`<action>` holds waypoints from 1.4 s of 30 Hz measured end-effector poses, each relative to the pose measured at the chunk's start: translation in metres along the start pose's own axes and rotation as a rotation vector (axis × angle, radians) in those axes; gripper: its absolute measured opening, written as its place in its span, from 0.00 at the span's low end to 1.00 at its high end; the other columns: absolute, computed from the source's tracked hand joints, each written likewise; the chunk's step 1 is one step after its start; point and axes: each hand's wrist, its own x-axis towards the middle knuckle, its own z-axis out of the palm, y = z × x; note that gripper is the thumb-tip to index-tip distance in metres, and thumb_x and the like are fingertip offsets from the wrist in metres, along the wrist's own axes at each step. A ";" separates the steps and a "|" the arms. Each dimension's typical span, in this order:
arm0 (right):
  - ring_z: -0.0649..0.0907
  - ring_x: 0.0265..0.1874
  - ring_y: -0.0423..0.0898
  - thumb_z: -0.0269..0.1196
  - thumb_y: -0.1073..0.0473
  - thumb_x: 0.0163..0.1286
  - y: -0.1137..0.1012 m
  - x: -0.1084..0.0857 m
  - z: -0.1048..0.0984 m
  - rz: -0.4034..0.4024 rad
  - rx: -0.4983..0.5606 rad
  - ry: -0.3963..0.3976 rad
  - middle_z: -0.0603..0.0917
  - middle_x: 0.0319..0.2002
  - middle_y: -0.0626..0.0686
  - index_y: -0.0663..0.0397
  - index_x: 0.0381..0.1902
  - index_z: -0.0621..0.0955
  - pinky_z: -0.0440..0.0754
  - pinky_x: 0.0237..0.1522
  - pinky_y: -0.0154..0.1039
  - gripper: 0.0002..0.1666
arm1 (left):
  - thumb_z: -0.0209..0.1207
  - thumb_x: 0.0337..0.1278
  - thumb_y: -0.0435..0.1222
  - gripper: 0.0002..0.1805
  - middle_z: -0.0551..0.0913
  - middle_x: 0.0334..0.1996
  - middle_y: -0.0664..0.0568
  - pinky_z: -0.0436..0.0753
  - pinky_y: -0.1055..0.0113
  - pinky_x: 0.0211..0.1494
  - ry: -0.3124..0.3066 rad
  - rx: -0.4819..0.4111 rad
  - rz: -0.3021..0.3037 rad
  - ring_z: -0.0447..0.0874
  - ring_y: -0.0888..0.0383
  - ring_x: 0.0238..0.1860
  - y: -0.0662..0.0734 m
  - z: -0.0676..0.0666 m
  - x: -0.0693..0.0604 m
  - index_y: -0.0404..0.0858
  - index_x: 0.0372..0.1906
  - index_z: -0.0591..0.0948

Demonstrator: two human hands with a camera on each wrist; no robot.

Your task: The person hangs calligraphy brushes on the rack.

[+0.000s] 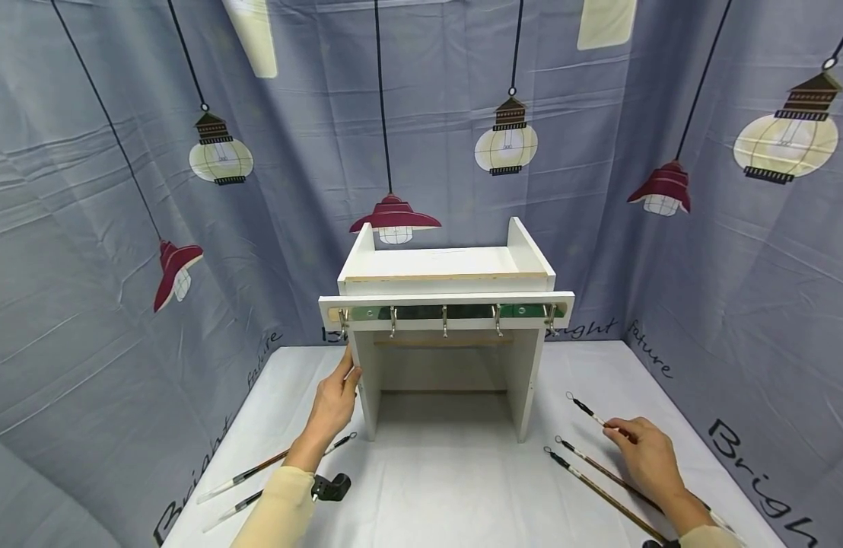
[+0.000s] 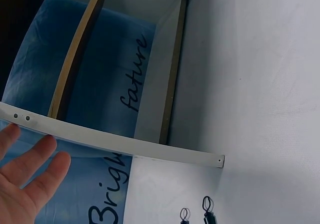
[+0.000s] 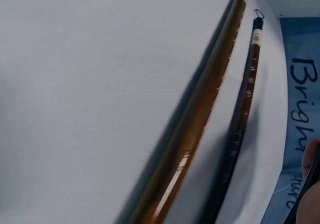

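A white wooden shelf rack (image 1: 449,285) with a row of metal hooks (image 1: 445,321) along its front stands at the back of the table. My left hand (image 1: 332,399) is at its left side panel (image 1: 368,380), fingers fairly straight against or just beside it. In the left wrist view the left fingers (image 2: 47,171) are spread near the panel's edge (image 2: 115,145). At the right, my right hand (image 1: 644,457) pinches a calligraphy brush (image 1: 586,409) by its loop-ended handle. Only part of that hand (image 3: 310,204) shows in the right wrist view.
Two more brushes with hanging loops, one nearer (image 1: 602,495) and one farther (image 1: 599,464), lie on the white table (image 1: 456,495) beside the right hand. Other brushes (image 1: 257,468) lie under the left forearm. A patterned curtain (image 1: 435,114) encloses the table.
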 end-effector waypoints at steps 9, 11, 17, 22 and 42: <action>0.68 0.28 0.29 0.75 0.61 0.63 -0.018 0.008 -0.007 0.033 0.016 0.097 0.86 0.32 0.49 0.52 0.40 0.91 0.65 0.27 0.26 0.07 | 0.45 0.82 0.53 0.32 0.70 0.75 0.50 0.84 0.44 0.55 0.002 0.005 -0.002 0.89 0.42 0.53 0.001 0.000 0.000 0.58 0.83 0.54; 0.69 0.28 0.29 0.75 0.60 0.63 -0.021 0.009 -0.008 0.052 0.021 0.104 0.88 0.32 0.50 0.52 0.40 0.91 0.66 0.27 0.25 0.07 | 0.45 0.82 0.53 0.32 0.70 0.76 0.50 0.84 0.43 0.56 0.000 -0.002 -0.007 0.88 0.42 0.54 0.001 0.000 0.000 0.58 0.83 0.54; 0.69 0.28 0.25 0.76 0.62 0.62 -0.029 0.011 -0.009 0.053 0.068 0.153 0.87 0.32 0.49 0.52 0.40 0.91 0.67 0.27 0.22 0.08 | 0.44 0.82 0.53 0.32 0.68 0.77 0.50 0.85 0.43 0.55 -0.009 -0.011 -0.016 0.89 0.41 0.53 0.001 0.000 -0.001 0.58 0.83 0.53; 0.67 0.26 0.24 0.78 0.67 0.57 -0.039 0.011 -0.011 0.017 0.137 0.253 0.84 0.28 0.46 0.54 0.38 0.91 0.66 0.26 0.21 0.10 | 0.44 0.82 0.53 0.33 0.67 0.77 0.50 0.83 0.41 0.59 -0.008 -0.003 -0.018 0.87 0.39 0.56 0.001 0.000 -0.001 0.58 0.83 0.53; 0.71 0.27 0.24 0.77 0.69 0.58 -0.067 0.010 -0.017 0.033 0.242 0.352 0.84 0.31 0.43 0.57 0.40 0.90 0.68 0.30 0.17 0.12 | 0.43 0.83 0.53 0.32 0.69 0.76 0.47 0.84 0.42 0.57 -0.011 -0.004 -0.023 0.88 0.40 0.55 0.002 0.001 -0.002 0.57 0.84 0.52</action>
